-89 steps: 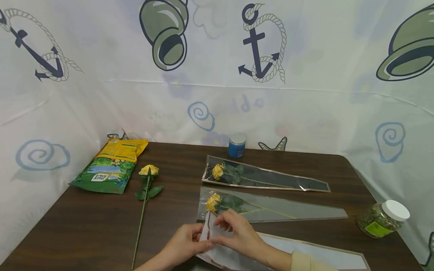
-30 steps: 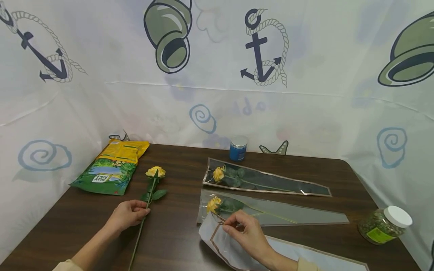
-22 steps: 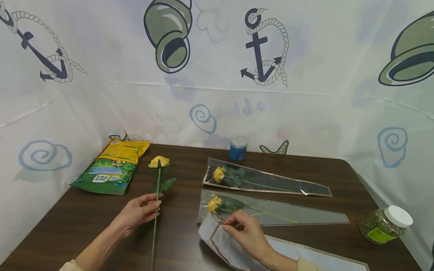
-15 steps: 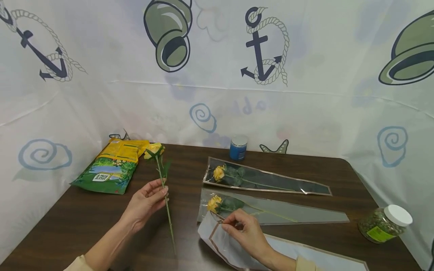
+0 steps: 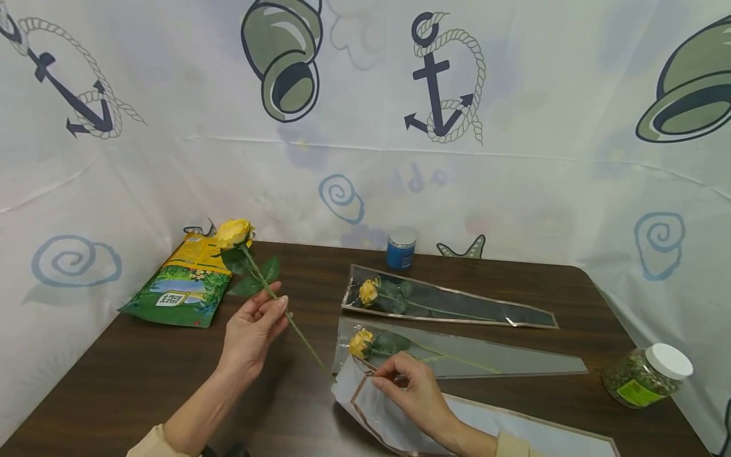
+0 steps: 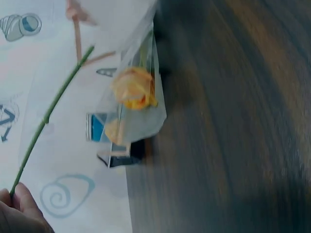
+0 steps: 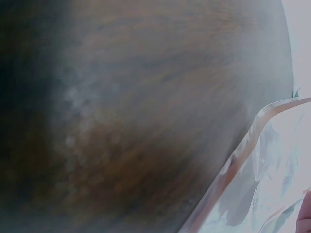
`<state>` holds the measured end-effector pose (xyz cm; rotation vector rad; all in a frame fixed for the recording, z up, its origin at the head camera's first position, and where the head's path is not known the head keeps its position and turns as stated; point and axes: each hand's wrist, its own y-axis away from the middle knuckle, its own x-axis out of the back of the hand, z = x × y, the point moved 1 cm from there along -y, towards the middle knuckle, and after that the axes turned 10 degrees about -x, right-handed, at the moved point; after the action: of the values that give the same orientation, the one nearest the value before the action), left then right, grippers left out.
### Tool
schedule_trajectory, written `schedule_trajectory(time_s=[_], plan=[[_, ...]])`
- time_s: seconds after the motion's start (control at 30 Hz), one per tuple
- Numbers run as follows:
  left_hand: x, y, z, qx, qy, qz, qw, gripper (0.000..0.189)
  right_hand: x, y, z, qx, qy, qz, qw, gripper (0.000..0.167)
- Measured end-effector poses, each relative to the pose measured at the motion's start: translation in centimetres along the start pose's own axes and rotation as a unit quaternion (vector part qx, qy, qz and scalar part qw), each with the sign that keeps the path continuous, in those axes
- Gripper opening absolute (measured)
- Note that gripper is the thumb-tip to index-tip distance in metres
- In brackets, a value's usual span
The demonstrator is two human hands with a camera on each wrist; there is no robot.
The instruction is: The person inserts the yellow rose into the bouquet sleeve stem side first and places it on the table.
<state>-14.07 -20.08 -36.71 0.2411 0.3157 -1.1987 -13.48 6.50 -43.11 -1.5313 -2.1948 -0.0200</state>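
In the head view my left hand [image 5: 251, 333] pinches the stem of a yellow rose [image 5: 234, 233]. The bloom points up and to the left, and the cut end of the stem reaches the mouth of a white flower sleeve [image 5: 377, 409] with a brown border. My right hand [image 5: 414, 390] pinches the upper edge of this sleeve near its wide end, which is raised and bulges apart. The left wrist view shows the bare green stem [image 6: 54, 104] rising from my fingertips [image 6: 26, 201]. In the right wrist view only the sleeve's border [image 7: 233, 170] and a fingertip [image 7: 304, 216] appear.
Two sleeved yellow roses, one in a frosted sleeve [image 5: 514, 362] and one in a dark-looking sleeve [image 5: 485, 301], lie behind the right hand. A green-yellow bag [image 5: 188, 285] lies left, a blue jar [image 5: 401, 251] stands at the back, and a white-lidded jar [image 5: 639, 381] leans right.
My left hand let go of the sleeve, took the rose from the table and lifted it, tilting its stem rightward to the sleeve's mouth. My right hand kept hold of the sleeve.
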Motion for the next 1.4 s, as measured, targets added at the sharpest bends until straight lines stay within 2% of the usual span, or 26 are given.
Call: schedule_trajectory(time_s=[0.17, 0.4, 0.5, 0.7, 0.8, 0.97, 1.13, 1.23, 1.33, 1.4], plan=[[-1.0, 1.0, -0.8, -0.044, -0.012, 0.009, 0.9989, 0.033, -0.1, -0.1, -0.1, 0.008, 0.003, 0.006, 0.9999, 0.005], [-2.3, 2.5, -2.4, -0.091, -0.044, -0.008, 0.9949, 0.024, -0.5, -0.5, -0.5, 0.008, -0.016, 0.011, 0.9998, 0.005], [-2.7, 3.0, -2.9, -0.096, -0.043, -0.013, 0.9944, 0.022, -0.8, -0.7, -0.7, -0.008, -0.025, 0.012, 0.9996, 0.007], [-3.3, 3.8, -3.9, -0.093, -0.051, -0.017, 0.9942, 0.022, -0.9, -1.2, -1.2, -0.078, -0.054, 0.022, 0.9952, 0.008], [-3.5, 4.1, -4.2, -0.102, -0.061, -0.024, 0.9926, 0.020, -0.9, -1.4, -1.4, -0.087, -0.076, 0.028, 0.9930, 0.008], [-3.7, 4.4, -4.7, -0.133, -0.100, -0.040, 0.9853, 0.020, -0.9, -1.6, -1.7, -0.088, -0.091, 0.045, 0.9910, 0.008], [-3.6, 4.6, -5.0, -0.137, -0.134, -0.066, 0.9792, 0.035, -0.8, -2.0, -2.1, -0.096, -0.105, 0.075, 0.9870, 0.007], [-3.4, 4.7, -5.0, -0.142, -0.142, -0.091, 0.9754, 0.053, -0.7, -2.2, -2.3, -0.095, -0.111, 0.087, 0.9854, 0.007], [-3.3, 4.7, -5.0, -0.149, -0.129, -0.112, 0.9739, 0.075, -0.6, -2.2, -2.4, -0.100, -0.117, 0.090, 0.9840, 0.006], [-3.2, 4.6, -4.9, -0.153, -0.116, -0.122, 0.9738, 0.082, -0.6, -2.2, -2.4, -0.099, -0.118, 0.093, 0.9837, 0.006]])
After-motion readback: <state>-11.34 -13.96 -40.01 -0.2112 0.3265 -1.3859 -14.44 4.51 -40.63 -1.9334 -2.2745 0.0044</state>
